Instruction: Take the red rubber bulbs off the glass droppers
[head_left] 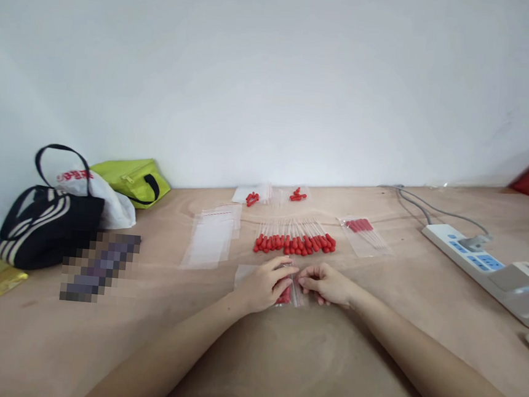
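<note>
Resting left hand on a small clear plastic zip bag with red contents, curling right hand at its edge, cannot tell how firmly. Lying before a row of red-tipped pale sticks, partly covered by left fingers. Off left, behind a black white-striped bag, a white plastic bag with red lettering, too blurred to read.
</note>
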Tool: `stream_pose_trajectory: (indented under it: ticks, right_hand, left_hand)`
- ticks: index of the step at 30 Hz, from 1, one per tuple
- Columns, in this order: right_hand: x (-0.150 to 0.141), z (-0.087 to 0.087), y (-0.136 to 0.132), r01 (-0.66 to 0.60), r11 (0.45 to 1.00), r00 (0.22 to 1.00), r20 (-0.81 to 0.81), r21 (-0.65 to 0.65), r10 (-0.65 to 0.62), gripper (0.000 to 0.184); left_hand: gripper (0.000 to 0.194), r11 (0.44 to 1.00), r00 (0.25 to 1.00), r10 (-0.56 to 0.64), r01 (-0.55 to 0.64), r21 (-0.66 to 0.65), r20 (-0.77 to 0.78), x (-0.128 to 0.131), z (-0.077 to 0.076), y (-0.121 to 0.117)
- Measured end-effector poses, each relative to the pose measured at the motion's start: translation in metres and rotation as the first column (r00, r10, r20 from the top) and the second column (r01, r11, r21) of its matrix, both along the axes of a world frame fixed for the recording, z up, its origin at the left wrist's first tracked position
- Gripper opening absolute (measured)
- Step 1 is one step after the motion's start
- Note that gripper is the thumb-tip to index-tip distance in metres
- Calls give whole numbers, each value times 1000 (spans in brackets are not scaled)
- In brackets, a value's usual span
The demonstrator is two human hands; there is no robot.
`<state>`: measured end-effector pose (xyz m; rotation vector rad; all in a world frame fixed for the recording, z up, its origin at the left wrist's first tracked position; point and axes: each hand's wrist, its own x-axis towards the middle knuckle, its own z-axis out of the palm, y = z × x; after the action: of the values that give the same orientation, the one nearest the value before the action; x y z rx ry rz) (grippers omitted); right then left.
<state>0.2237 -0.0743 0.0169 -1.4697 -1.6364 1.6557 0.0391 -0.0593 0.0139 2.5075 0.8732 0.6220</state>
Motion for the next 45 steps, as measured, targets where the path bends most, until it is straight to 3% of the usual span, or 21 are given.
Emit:
stream_pose_trajectory:
  ticks: [10, 21, 28, 36, 42, 45]
  right_hand:
    - [-1, -1, -1, 26, 999, 999, 23, 26, -27, 20]
    - [-2, 1, 1, 50, 997, 999, 14, -55, -49, 9]
    - [-2, -2, 2, 48, 998, 999, 24, -37, -47, 7]
    - [-9, 0, 0, 131, 991, 991, -9, -27, -131, 15]
    - [-9, -1, 0, 142, 989, 989, -27, -39, -143, 16]
    - [-8, -1, 0, 140, 989, 990, -15, -46, -140, 16]
  left_hand:
    - [28, 999, 999, -29, 29, 15, 19, 1, 1, 1]
    - [26, 999, 998, -41, 40, 21, 38, 0, -1, 2]
    - [26, 999, 998, -45, 45, 11, 46, -1, -2, 3]
    - [28, 999, 999, -31, 31, 18, 13, 1, -1, 3]
    - [23, 995, 997, -75, 73, 69, 26, -1, 1, 7]
    - [20, 984, 992, -120, 125, 127, -49, -2, 5, 10]
